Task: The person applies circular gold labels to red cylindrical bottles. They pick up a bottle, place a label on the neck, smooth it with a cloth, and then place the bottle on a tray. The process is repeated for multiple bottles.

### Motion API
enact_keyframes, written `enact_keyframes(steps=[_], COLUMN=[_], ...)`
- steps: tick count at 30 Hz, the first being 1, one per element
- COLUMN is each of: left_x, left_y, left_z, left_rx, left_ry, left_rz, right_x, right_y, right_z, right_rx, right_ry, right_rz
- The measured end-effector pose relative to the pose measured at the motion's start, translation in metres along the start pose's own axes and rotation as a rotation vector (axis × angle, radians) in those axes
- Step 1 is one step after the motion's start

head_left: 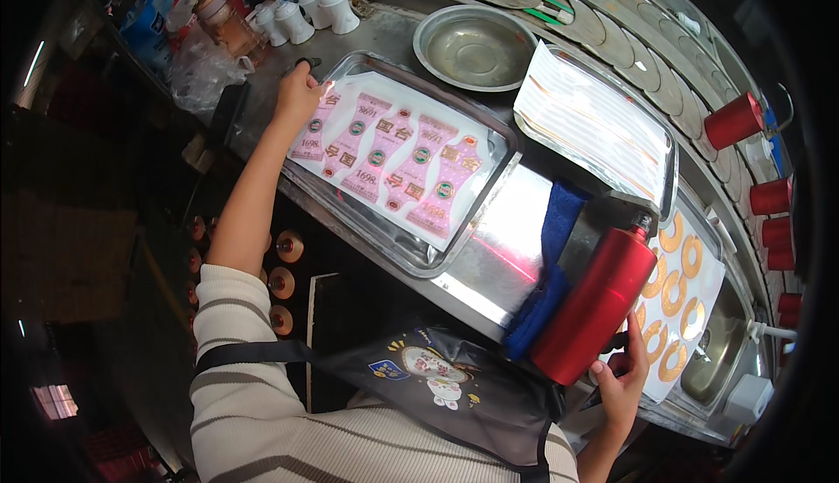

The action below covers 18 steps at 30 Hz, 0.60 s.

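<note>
Left hand (pixel 299 98) at corner of pink label sheet (pixel 384 155), upper left; pinch unclear. Tray (pixel 402 244) likely keeps sheet flat. Right hand (pixel 622 385) by red bottle (pixel 596 304), lower right, maybe steadying; can't tell grip.

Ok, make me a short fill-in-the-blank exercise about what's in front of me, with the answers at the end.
1. The left hand is beside a sheet whose printed shapes are mainly ____ in colour.
2. The large cylinder beside the right hand is coloured ____.
3. The rim of the metal basin is ____ rather than square.
4. The dark apron is worn over a top patterned with ____.

Missing words: pink; red; round; stripes.
</note>
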<state>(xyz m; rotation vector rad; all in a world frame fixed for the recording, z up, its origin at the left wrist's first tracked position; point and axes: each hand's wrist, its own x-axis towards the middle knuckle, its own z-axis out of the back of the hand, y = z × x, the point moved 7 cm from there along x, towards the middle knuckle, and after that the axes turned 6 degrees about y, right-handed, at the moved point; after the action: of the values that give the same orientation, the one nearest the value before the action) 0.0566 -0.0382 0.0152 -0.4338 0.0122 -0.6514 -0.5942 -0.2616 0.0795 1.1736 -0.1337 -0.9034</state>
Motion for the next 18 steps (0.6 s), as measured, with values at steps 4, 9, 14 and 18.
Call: enact_keyframes(steps=[4, 9, 14, 18], left_x=[0.001, -0.015, -0.033, -0.025], left_y=[-0.016, -0.043, -0.104, -0.151], left_z=[0.01, 0.03, 0.061, 0.067], left_rx=[0.092, -0.129, -0.297, -0.643], left_ry=[-0.124, -0.176, -0.175, -0.187], left_rz=[-0.177, -0.114, -0.186, -0.271], right_x=[0.004, 0.002, -0.004, -0.004], right_y=[0.001, 0.001, -0.007, -0.016], right_z=[-0.005, -0.005, -0.003, -0.005], right_rx=[0.044, 0.05, 0.073, 0.104], right_ry=[-0.024, -0.019, -0.023, 0.007], right_rz=[0.016, 0.004, 0.017, 0.011])
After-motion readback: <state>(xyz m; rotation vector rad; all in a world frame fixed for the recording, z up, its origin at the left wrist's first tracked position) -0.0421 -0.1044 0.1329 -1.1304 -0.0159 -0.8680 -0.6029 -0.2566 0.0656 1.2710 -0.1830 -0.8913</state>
